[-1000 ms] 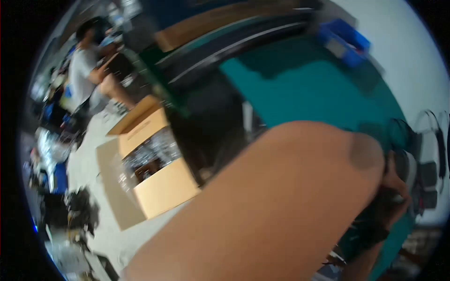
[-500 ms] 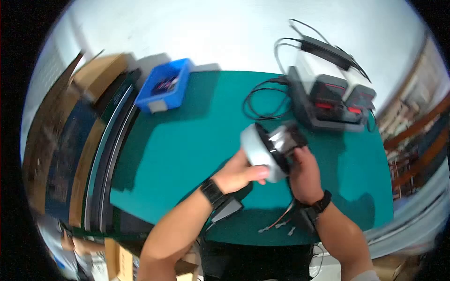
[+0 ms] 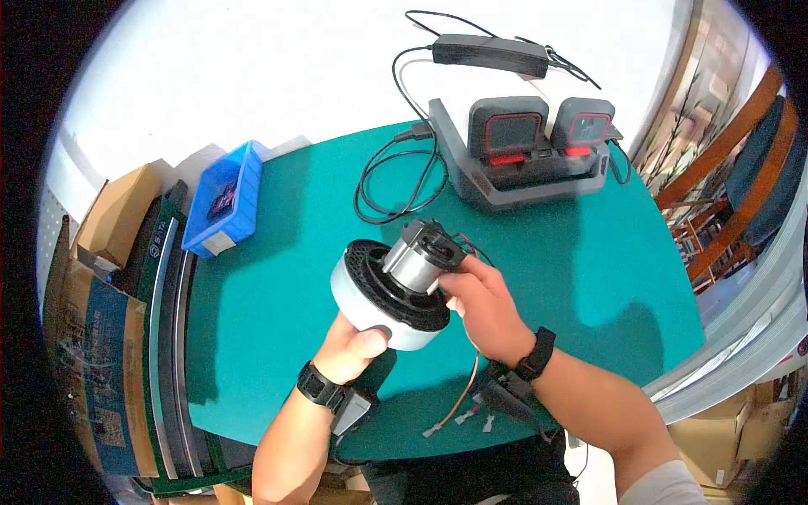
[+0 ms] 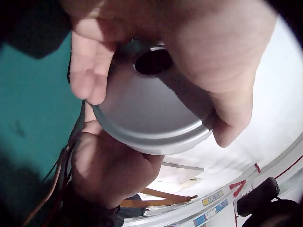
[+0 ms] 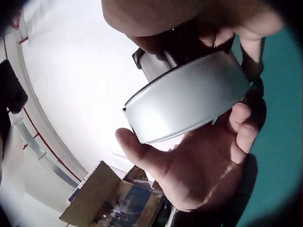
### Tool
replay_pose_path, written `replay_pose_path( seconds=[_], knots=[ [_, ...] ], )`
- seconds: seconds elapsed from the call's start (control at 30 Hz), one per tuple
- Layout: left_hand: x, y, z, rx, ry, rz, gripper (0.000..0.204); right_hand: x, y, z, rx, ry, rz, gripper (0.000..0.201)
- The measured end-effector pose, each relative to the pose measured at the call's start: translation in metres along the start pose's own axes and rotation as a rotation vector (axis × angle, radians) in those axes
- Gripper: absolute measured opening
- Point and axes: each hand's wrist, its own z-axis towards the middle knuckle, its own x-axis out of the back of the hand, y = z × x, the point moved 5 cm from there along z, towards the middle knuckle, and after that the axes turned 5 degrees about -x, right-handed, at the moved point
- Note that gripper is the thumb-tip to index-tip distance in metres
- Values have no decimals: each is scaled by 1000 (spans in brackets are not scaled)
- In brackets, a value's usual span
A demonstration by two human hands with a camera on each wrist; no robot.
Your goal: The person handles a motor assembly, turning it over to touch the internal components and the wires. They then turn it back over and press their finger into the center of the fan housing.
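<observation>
An electric motor (image 3: pixel 412 263) with a metal can and black end sits on a black perforated disc in a round silver-white housing (image 3: pixel 370 310). My left hand (image 3: pixel 347 352) grips the housing from below, thumb along its side. The left wrist view shows the housing's smooth underside (image 4: pixel 142 101) with a round hole, fingers and thumb on opposite edges. My right hand (image 3: pixel 492 316) holds the motor's right side, fingertips by its black end; the right wrist view hides part of that grip. Wires with spade terminals (image 3: pixel 461 416) hang below the right hand.
On the green table (image 3: pixel 286 295), a charger dock (image 3: pixel 522 189) with two black units stands at the back right, its cable (image 3: pixel 404 210) coiled beside it. A power adapter (image 3: pixel 490 55) lies behind. At left are a blue bin (image 3: pixel 225 202) and cardboard boxes (image 3: pixel 101 370).
The view has swung from the floor and open carton to the table. Since half a second ago, the motor and housing have moved left and tilted, motor upward, with both hands still on them.
</observation>
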Motion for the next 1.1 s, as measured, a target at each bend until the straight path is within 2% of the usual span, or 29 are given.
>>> replay_pose_path(
  seconds=[0.07, 0.13, 0.27, 0.3, 0.4, 0.47, 0.5, 0.53, 0.6, 0.67, 0.7, 0.73, 0.77, 0.8, 0.87, 0.9, 0.93, 0.97, 1.0, 1.07, 1.1],
  knots=[
    [-1, 2, 0, -8, -7, -47, 111, -5, 1, -1, 23, 16, 16, 29],
    [0, 1, -2, -4, 3, -13, 111, -10, -3, -3, 157, 23, 0, 28],
    [-7, 6, -6, -27, 30, 76, 115, -10, 1, -4, 191, 29, -19, 30],
    [-9, 8, -8, 0, 46, 62, 117, -12, 0, -5, 201, -9, -4, 33],
    [-15, 13, -9, -67, 95, -6, 117, -19, -3, -9, 196, -97, 38, 39],
    [-17, 17, -10, -119, 104, 75, 113, -27, -12, -13, 352, -94, -49, 44],
    [-18, 18, -10, -56, 140, -87, 112, -24, -19, -12, 491, -71, -276, 52],
    [-20, 18, -11, 7, 179, -250, 111, -21, -20, -12, 500, -77, -266, 52],
    [-17, 18, -7, -4, 153, -308, 112, -21, -26, -16, 637, -51, -494, 58],
    [-22, 19, -7, 51, 3, -494, 115, -23, -34, -23, 628, -85, -518, 66],
    [-28, 25, -6, 63, -147, -463, 108, -25, -34, -25, 527, -168, -403, 70],
    [-33, 27, -6, 63, -147, -453, 108, -30, -33, -26, 425, -249, -289, 75],
    [-29, 23, -6, 50, 149, -495, 113, -36, -35, -29, 399, -294, -211, 85],
    [-23, 20, -10, 35, 447, -531, 118, -38, -32, -28, 403, -295, -205, 85],
    [-27, 21, -8, 55, 402, -542, 116, -41, -26, -28, 491, -245, -245, 87],
    [-24, 21, -8, 44, 438, -559, 115, -40, -27, -30, 525, -205, -356, 87],
    [-21, 20, -9, 31, 475, -577, 113, -41, -30, -33, 528, -206, -353, 87],
    [-19, 20, -8, 28, 474, -573, 113, -43, -36, -39, 616, -137, -517, 88],
    [-21, 22, -6, -1, 327, -588, 111, -44, -41, -45, 702, -65, -683, 89],
    [-29, 31, -4, -56, 33, -607, 107, -48, -40, -53, 728, -76, -721, 94],
    [-29, 35, -5, -81, 79, -573, 100, -48, -40, -52, 685, -83, -642, 97]
  ],
)
